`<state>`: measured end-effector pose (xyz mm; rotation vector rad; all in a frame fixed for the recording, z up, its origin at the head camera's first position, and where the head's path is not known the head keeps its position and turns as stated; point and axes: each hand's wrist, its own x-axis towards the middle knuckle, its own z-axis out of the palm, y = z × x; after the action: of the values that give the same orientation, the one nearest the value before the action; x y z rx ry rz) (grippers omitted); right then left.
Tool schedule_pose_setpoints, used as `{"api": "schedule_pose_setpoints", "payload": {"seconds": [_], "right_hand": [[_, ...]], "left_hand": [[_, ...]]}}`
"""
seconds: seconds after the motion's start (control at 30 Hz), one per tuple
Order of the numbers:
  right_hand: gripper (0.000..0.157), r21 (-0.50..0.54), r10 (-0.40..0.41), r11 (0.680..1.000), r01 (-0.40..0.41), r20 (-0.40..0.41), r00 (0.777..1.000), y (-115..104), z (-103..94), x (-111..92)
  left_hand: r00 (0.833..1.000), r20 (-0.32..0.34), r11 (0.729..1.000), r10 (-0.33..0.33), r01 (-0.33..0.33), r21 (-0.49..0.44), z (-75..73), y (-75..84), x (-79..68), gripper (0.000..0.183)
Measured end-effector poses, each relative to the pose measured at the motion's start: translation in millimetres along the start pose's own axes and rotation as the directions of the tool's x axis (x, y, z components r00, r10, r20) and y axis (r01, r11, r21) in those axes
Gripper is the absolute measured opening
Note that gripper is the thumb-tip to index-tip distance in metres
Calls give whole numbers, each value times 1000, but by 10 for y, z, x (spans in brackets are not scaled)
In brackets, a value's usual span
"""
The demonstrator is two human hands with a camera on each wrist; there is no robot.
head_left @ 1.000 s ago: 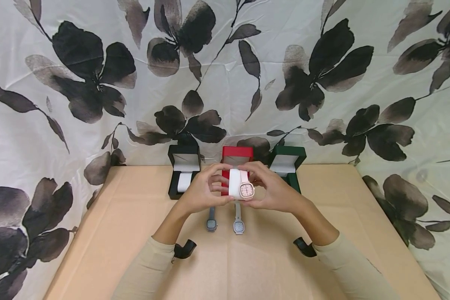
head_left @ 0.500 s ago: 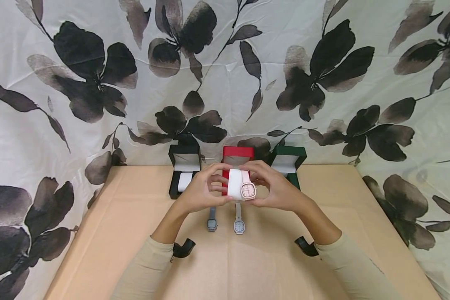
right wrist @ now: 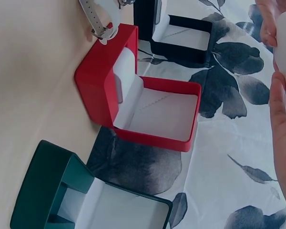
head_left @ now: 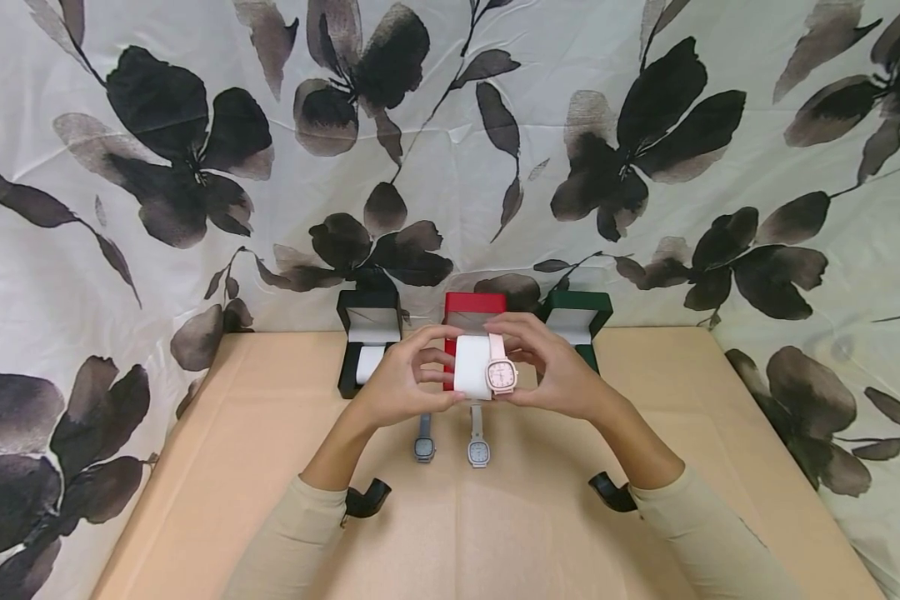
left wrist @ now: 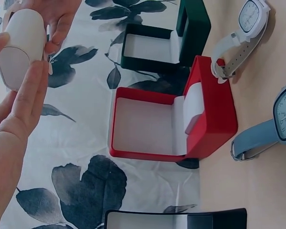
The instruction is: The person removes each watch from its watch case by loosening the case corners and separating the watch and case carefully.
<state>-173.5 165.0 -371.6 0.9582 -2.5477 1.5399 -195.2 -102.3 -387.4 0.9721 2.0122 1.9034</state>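
Note:
Above the table, my left hand (head_left: 403, 377) grips a white watch cushion (head_left: 471, 367) between thumb and fingers. A pink-strapped square watch (head_left: 502, 376) sits at the cushion's right end, its dial facing up. My right hand (head_left: 566, 375) pinches that watch with its thumb below and fingers above. In the left wrist view the bare cushion end (left wrist: 15, 67) shows between the left fingertips, while the watch is mostly hidden. Below the hands lie a blue-strapped watch (head_left: 423, 448) and a white-strapped watch (head_left: 478, 452).
Three watch boxes stand with lids up along the back edge: black (head_left: 367, 304), red (head_left: 476, 302) and green (head_left: 581, 303). White cushions sit in the black and red ones; the green base (right wrist: 69, 202) shows an uncovered compartment. Floral cloth (head_left: 465, 167) hangs behind the table (head_left: 457, 533).
The pink watch has slid rightward along the cushion to its right end, and my right hand has shifted slightly right with it. My left hand stays nearly still.

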Motion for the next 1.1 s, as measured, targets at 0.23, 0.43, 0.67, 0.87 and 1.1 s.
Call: {"api": "schedule_pose_setpoints", "payload": {"seconds": [0.23,0.43,0.67,0.87,1.1], "right_hand": [[82,8,-25,1000,25,-41,999,-9,-8,12],[78,17,-54,998,56,-76,996,5,-21,22],[79,16,-32,999,34,-81,996,16,-32,28],[82,31,-1,1000,3,-76,997,34,-49,25],[88,20,45,999,-44,-66,997,102,-84,-35]], "left_hand": [[1000,-9,1000,4,-4,15,-5,3,-22,75],[1000,-15,1000,-6,6,26,-13,2,-34,77],[1000,-24,1000,-8,9,20,-40,18,-52,77],[999,-44,1000,-2,2,8,-59,22,-57,77],[998,-70,1000,-10,12,19,-73,-20,-57,77]]}}
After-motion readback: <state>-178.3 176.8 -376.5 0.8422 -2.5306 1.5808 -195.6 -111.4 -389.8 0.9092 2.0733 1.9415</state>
